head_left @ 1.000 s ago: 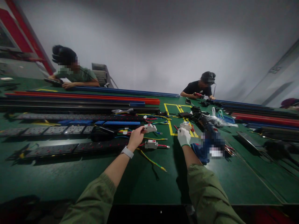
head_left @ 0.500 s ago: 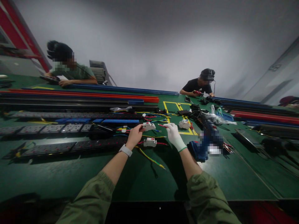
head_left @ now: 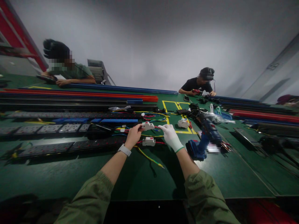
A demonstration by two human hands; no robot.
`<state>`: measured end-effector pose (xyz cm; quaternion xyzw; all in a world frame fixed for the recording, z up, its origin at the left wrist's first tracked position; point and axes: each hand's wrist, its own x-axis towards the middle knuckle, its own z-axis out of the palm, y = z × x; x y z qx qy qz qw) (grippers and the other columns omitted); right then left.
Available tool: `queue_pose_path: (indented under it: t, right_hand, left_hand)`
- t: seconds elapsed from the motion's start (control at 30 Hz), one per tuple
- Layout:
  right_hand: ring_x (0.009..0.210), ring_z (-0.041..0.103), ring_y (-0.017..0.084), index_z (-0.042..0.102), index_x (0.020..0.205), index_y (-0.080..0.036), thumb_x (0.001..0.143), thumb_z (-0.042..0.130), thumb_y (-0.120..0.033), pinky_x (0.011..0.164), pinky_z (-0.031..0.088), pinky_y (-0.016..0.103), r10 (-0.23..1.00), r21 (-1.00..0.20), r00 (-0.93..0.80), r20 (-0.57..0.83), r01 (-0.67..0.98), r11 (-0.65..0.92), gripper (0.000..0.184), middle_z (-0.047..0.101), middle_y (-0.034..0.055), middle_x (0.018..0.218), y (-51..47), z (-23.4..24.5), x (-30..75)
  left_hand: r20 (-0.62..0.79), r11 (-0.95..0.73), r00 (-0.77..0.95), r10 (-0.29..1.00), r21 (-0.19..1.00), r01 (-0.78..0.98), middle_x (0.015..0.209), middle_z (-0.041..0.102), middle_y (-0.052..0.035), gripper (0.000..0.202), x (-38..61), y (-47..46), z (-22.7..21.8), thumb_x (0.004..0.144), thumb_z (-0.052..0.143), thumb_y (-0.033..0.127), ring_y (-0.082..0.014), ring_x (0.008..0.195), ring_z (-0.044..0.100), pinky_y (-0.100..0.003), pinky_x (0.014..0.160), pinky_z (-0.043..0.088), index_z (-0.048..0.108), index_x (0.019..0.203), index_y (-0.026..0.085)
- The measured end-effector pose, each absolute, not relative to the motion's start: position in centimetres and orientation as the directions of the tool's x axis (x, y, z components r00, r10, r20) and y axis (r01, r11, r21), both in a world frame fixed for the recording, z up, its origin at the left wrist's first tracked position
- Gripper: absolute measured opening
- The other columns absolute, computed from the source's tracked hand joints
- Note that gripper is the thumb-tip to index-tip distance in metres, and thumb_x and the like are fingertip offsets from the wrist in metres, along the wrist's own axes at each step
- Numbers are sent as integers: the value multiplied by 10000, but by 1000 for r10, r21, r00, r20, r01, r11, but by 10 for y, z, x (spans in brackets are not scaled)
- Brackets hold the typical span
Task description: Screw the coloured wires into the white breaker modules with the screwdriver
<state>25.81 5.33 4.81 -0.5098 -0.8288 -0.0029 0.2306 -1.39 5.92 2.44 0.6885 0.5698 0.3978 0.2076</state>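
White plastic is showing between two hands: a switch block [head_left: 148, 126] is lying over the green bench [head_left: 140, 183], its long axis running roughly left to right. The bare left hand [head_left: 135, 135] is standing nearer to it, its fingers gripping the block's left end, so that the far end is facing the gloved right hand [head_left: 171, 136]. The right fingers are pinching a thin red wire [head_left: 160, 127], which is pointing leftward, nearly in line with the block; whether its tip is touching the block, I cannot tell. Another block [head_left: 149, 141] is lying just below this one, closer to the wearer, and a third block [head_left: 183, 123] is sitting beyond the glove on the right, near a blue drill [head_left: 204, 140].
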Motion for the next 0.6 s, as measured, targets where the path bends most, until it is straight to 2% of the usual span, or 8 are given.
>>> queue_pose_path:
  t: [0.1,0.2,0.4,0.5,0.6]
  right_hand:
    - [1066,509,299,727,1404,-244,899,449,39,969,455,415,837,-125,-415,357,867,483,641,682,141,1202,53,50,261]
    - [1056,530,292,752,1369,-274,898,486,37,965,455,406,844,-98,-435,314,869,485,624,692,131,1176,56,46,265]
    - [1080,558,274,785,1315,-278,905,473,52,982,474,379,855,-140,-441,272,861,488,612,713,118,1175,67,25,265]
    - [1087,582,252,793,1298,-266,912,460,45,1019,476,372,872,-233,-426,239,847,478,597,729,115,1159,72,16,265]
    - [1064,632,222,789,1295,-243,936,475,0,1033,495,350,887,-327,-409,215,825,460,535,758,103,1142,73,11,265]
  left_hand:
    - [316,-284,78,946,687,669,1262,782,-75,343,-13,57,24,984,577,203,-269,1168,721,-360,1068,518,746,1281,228]
    - [304,-287,109,947,637,715,1275,778,-80,368,-12,55,24,981,551,175,-271,1185,715,-366,1099,499,758,1282,219]
    - [228,-254,142,963,598,760,1251,787,-78,387,-10,55,23,982,521,168,-250,1178,720,-339,1083,509,779,1263,232]
    - [207,-257,166,964,579,774,1224,795,-81,381,-10,55,24,968,532,159,-249,1175,720,-346,1092,506,793,1237,233]
    - [213,-280,188,959,586,760,1275,778,-72,404,-11,55,25,959,551,157,-245,1197,711,-344,1119,498,779,1279,250]
